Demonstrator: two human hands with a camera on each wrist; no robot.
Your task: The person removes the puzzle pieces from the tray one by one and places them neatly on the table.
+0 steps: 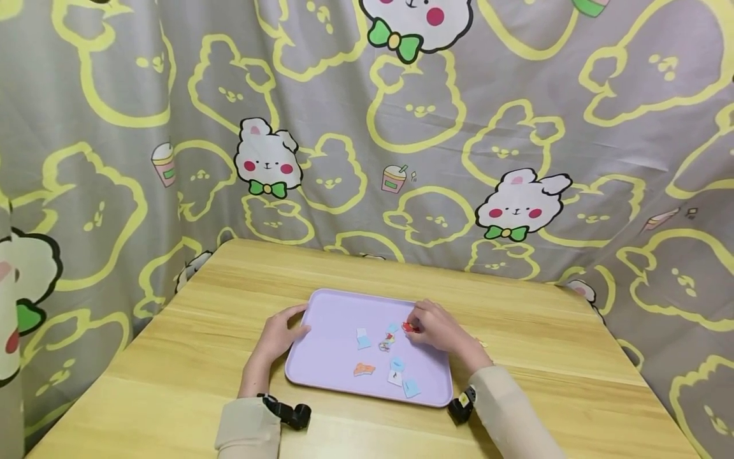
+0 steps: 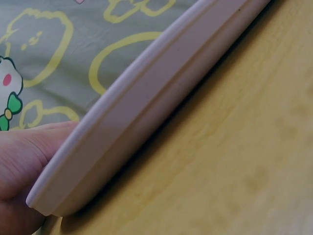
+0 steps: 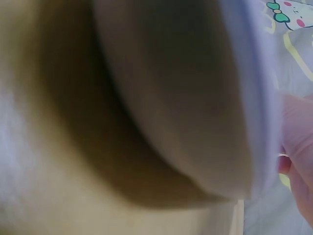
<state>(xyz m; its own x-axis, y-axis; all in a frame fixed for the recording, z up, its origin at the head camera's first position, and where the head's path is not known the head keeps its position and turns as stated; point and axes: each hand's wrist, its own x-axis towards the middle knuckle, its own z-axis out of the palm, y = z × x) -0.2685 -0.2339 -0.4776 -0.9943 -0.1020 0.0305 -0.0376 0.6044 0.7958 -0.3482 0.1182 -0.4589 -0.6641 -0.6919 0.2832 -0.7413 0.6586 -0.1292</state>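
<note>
A lilac tray (image 1: 332, 312) lies on the wooden table with several small flat picture pieces, like puzzle pieces, on it. My left hand (image 1: 279, 335) holds the tray's left rim, the thumb at the edge. Over the tray's right part, my right hand (image 1: 432, 326) pinches a small red piece (image 1: 409, 327). Just left of it is a multicoloured cluster of pieces (image 1: 386, 346). A blue-and-white piece (image 1: 364, 339) lies further left, an orange piece (image 1: 364, 369) below it. Near the front rim sit a white-and-blue pair (image 1: 395, 376) and a light blue piece (image 1: 411, 388).
The wooden table (image 1: 172, 370) extends around the tray. A small yellow piece (image 1: 482, 343) lies on it beyond the tray's right side, partly behind the right forearm. A grey patterned curtain (image 1: 344, 95) hangs behind and at both sides. Black cameras (image 1: 295, 415) sit at both wrists.
</note>
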